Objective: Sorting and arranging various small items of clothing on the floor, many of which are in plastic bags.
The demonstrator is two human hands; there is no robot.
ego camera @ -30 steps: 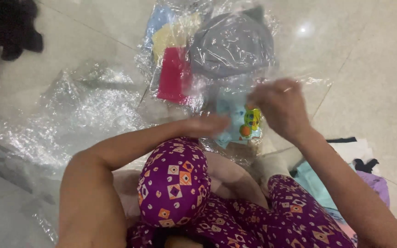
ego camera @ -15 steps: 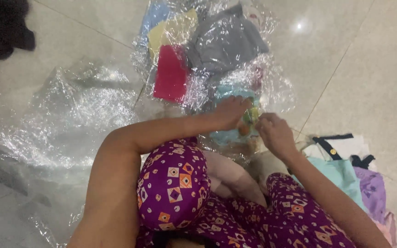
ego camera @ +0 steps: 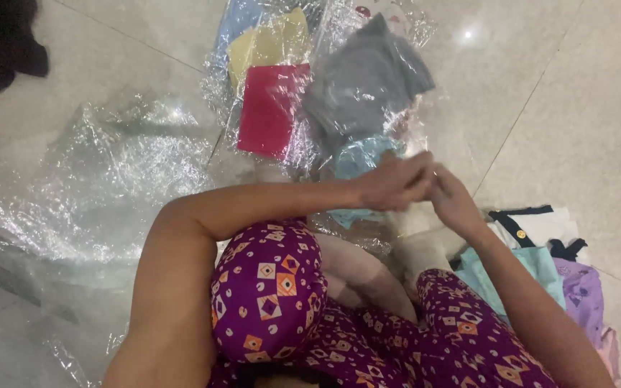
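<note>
Left hand (ego camera: 389, 183) & right hand (ego camera: 451, 201) meet, fingertips together, over the light blue cloth in clear crinkly plastic wrap (ego camera: 357, 162) on the floor. Can't tell if the fingers pinch anything. The slippery wrap could slide or tear if tugged. Half a sec ago the hands were lower, on the toy-print bit.

Both forearms extend forward and converge. The left hand (ego camera: 391, 185), arm bent at the elbow and crossing over the raised knee, meets the right hand (ego camera: 453, 201); fingertips of both hands touch, fingers curled together as if pinching.
</note>
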